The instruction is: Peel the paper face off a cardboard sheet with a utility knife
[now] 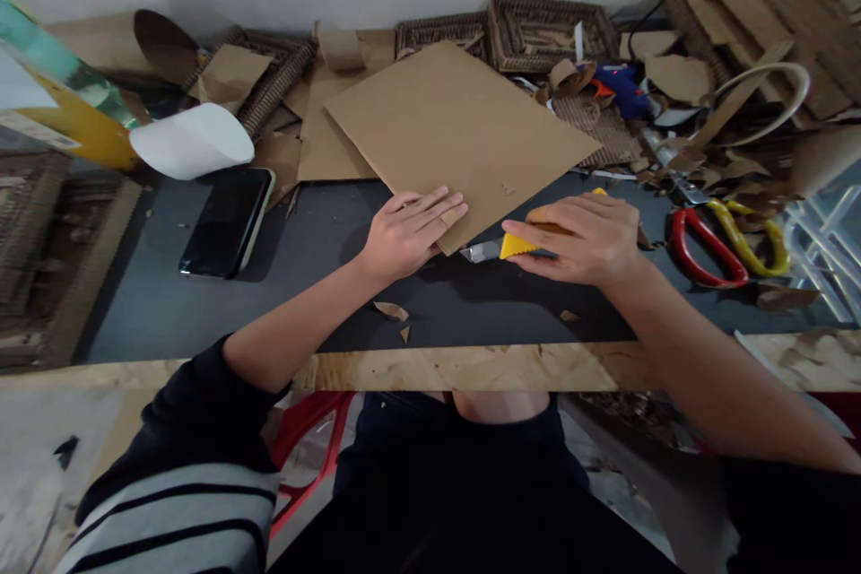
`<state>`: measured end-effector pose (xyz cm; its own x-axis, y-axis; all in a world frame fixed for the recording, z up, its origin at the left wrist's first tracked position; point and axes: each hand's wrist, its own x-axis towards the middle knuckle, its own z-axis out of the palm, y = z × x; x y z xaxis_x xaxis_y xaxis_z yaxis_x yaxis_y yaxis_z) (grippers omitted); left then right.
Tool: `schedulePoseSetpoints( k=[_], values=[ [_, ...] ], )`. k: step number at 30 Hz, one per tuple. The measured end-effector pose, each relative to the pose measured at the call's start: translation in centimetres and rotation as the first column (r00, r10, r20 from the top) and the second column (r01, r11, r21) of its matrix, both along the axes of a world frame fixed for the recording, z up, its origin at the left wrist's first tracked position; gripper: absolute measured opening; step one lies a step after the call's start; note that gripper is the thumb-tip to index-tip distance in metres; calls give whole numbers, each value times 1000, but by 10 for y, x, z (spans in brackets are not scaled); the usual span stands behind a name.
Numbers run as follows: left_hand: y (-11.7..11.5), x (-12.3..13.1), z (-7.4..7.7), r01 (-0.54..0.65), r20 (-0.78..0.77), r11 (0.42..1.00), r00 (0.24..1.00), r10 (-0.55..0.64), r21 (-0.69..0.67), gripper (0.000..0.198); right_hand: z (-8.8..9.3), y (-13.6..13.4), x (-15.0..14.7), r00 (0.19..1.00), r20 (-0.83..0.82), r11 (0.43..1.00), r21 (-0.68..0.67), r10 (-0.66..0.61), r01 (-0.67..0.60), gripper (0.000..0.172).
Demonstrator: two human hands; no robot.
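A square brown cardboard sheet point(464, 126) lies with one corner pointing toward me. My left hand point(412, 233) holds it near that corner, fingers stretched across the top face; the thumb is mostly hidden. In my right hand point(582, 238) is a yellow utility knife point(515, 244), gripped with its blade pointing left. The blade tip is close to the sheet's near corner; whether it touches cannot be made out. Small brown scraps point(391, 311) lie on the dark work surface in front of my hands.
A phone point(225, 224) and white roll point(193, 142) are on the left. Woven trays point(552, 31) stand along the wall. To the right are red-and-yellow-handled scissors point(709, 256), a blue glue gun point(625, 90), a tape ring point(800, 99) and scraps. A wooden edge point(471, 369) runs along the table front.
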<state>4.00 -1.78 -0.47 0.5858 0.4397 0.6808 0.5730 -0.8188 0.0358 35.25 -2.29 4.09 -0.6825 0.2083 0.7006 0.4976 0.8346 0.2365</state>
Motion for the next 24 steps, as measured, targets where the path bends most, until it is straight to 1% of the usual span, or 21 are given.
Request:
schedulePoseSetpoints(
  k=[3,6,8,11,13,16,19,21,24],
  values=[
    [-1,1,2,-35,-30,997,999,33,-65,39,-5,0,2,994,86,985,-156,-60,73,26],
    [-1,0,2,-41,-40,993,999,36,-114,38,-6,1,4,975,177,923,-334,-135,188,31],
    [-1,0,2,-28,-28,988,999,24,-150,39,-5,1,4,973,184,896,-394,-142,205,34],
    [-1,-1,1,-12,-9,980,1000,11,-200,39,-4,2,5,979,162,876,-445,-125,186,36],
    [-1,-1,1,-20,-13,979,1000,18,-202,39,-4,2,6,979,158,865,-466,-127,188,37],
    [0,-1,0,-21,-15,988,1000,19,-154,39,-5,2,6,980,153,865,-465,-130,187,38],
    [-1,0,1,4,0,995,1000,-4,-102,39,-6,2,5,985,126,890,-427,-116,160,34],
    [-1,0,1,0,-3,994,1000,0,-113,40,-7,2,4,986,121,911,-383,-116,155,35],
    [-1,1,1,-23,-13,992,1000,22,-128,39,-7,2,4,981,145,922,-348,-128,171,38]
  ],
)
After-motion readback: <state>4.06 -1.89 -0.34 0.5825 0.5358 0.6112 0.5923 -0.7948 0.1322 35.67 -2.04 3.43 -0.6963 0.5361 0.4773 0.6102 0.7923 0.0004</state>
